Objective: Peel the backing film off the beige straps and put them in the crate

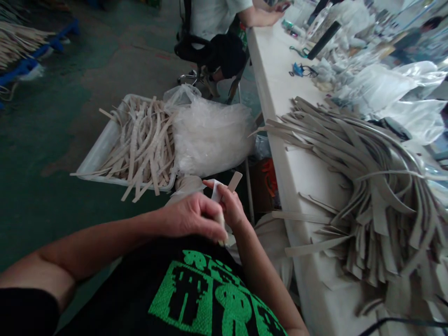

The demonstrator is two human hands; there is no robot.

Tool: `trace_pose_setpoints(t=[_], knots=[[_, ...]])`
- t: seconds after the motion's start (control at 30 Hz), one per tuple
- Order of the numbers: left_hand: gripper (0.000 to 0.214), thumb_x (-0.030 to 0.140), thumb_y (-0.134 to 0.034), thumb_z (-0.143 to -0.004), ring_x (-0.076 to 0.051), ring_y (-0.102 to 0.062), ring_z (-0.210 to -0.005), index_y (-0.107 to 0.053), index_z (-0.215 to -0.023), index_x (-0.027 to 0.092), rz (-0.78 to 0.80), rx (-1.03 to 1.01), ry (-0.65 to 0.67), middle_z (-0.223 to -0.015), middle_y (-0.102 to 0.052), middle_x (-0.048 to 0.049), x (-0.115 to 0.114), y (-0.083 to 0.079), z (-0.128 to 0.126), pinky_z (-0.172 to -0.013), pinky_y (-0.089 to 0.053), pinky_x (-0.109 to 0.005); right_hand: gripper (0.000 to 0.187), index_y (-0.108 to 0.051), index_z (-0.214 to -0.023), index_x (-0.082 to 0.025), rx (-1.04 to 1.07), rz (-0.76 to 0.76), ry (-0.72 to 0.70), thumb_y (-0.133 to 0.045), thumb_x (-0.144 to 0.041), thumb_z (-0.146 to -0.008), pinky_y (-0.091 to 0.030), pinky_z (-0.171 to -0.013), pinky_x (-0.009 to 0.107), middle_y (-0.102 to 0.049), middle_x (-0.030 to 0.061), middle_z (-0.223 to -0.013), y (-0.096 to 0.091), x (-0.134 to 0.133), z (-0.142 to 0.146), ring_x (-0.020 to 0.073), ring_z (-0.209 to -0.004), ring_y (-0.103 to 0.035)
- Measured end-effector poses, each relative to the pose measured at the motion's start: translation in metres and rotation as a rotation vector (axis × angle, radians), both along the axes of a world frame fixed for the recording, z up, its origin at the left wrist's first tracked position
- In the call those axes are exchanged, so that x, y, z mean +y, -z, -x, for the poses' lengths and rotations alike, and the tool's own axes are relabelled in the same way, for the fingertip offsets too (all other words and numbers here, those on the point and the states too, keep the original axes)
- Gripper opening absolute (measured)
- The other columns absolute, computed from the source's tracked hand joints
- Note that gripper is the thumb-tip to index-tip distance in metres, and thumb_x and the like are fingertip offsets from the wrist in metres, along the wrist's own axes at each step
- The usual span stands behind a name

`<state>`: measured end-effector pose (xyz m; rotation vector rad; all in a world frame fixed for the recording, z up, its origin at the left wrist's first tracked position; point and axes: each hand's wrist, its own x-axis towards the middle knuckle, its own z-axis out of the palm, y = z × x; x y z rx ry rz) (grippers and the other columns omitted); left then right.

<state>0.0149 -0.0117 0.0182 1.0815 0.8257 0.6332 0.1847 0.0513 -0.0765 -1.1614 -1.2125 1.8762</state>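
Both my hands meet in front of my chest over my lap. My left hand (191,215) is curled, its fingers pinching the lower end of a pale beige strip (234,181). My right hand (229,205) is also closed on that strip, with a white backing piece (217,190) peeled up between its fingers. The strip's upper end sticks out above the right hand.
A white table (280,88) on the right carries a large heap of curved beige strips (367,172) and plastic bags (395,93). A white tray (101,149) of strips and a clear plastic bag (210,133) stand on the floor. Another person sits at the table's far end.
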Motion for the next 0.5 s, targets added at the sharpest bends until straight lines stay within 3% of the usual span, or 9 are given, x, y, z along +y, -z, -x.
trace_pose_setpoints(t=[0.07, 0.1, 0.2, 0.27, 0.33, 0.5], knots=[[0.033, 0.036, -0.09, -0.064, -0.012, -0.049, -0.056, -0.064, -0.055, 0.019, -0.106, 0.167, -0.384, -0.057, -0.057, 0.0025, 0.015, 0.042, 0.008, -0.056, -0.042, -0.024, 0.052, -0.08, -0.113, -0.016, -0.016, -0.006, 0.003, -0.062, -0.057, -0.088, -0.051, -0.054, 0.028, -0.027, -0.0079, -0.046, 0.0, -0.001, 0.002, 0.0104, -0.047, -0.029], [0.031, 0.036, -0.091, -0.061, -0.013, -0.051, -0.058, -0.065, -0.058, 0.019, -0.113, 0.192, -0.465, -0.058, -0.058, 0.0024, 0.02, 0.062, 0.011, -0.058, -0.042, -0.024, 0.051, -0.081, -0.111, -0.017, -0.03, -0.015, -0.003, -0.063, -0.058, -0.088, -0.051, -0.054, 0.028, -0.03, -0.0074, -0.047, 0.001, -0.001, 0.003, 0.0102, -0.047, -0.031], [0.027, 0.034, -0.091, -0.06, -0.018, -0.062, -0.068, -0.077, -0.079, 0.019, -0.049, 0.111, -0.469, -0.074, -0.071, -0.0022, 0.027, 0.106, 0.015, -0.067, -0.048, -0.029, 0.051, -0.081, -0.105, -0.018, -0.058, -0.063, -0.068, -0.064, -0.063, -0.087, -0.052, -0.053, 0.026, -0.056, -0.0005, -0.062, 0.005, -0.002, 0.009, 0.011, -0.053, -0.043], [0.026, 0.034, -0.088, -0.064, -0.021, -0.066, -0.072, -0.081, -0.084, 0.019, -0.042, 0.099, -0.43, -0.079, -0.076, -0.0042, 0.023, 0.117, 0.014, -0.072, -0.049, -0.031, 0.055, -0.081, -0.104, -0.018, -0.06, -0.09, -0.121, -0.063, -0.066, -0.086, -0.052, -0.052, 0.025, -0.067, 0.0045, -0.079, 0.007, -0.003, 0.012, 0.013, -0.061, -0.053], [0.02, 0.036, -0.084, -0.071, -0.021, -0.065, -0.07, -0.083, -0.081, 0.019, -0.079, 0.166, -0.393, -0.075, -0.075, -0.0038, 0.019, 0.117, 0.013, -0.071, -0.048, -0.031, 0.057, -0.081, -0.104, -0.016, -0.085, -0.11, -0.151, -0.062, -0.067, -0.086, -0.052, -0.052, 0.024, -0.071, 0.0065, -0.086, 0.008, -0.003, 0.014, 0.015, -0.066, -0.059], [0.018, 0.037, -0.079, -0.078, -0.019, -0.061, -0.063, -0.084, -0.075, 0.02, -0.11, 0.246, -0.256, -0.065, -0.071, -0.0016, 0.017, 0.108, 0.015, -0.064, -0.044, -0.028, 0.055, -0.081, -0.107, -0.015, -0.207, -0.126, -0.178, -0.06, -0.063, -0.09, -0.047, -0.046, 0.022, -0.068, 0.0041, -0.078, 0.008, -0.001, 0.015, 0.0114, -0.056, -0.054]])
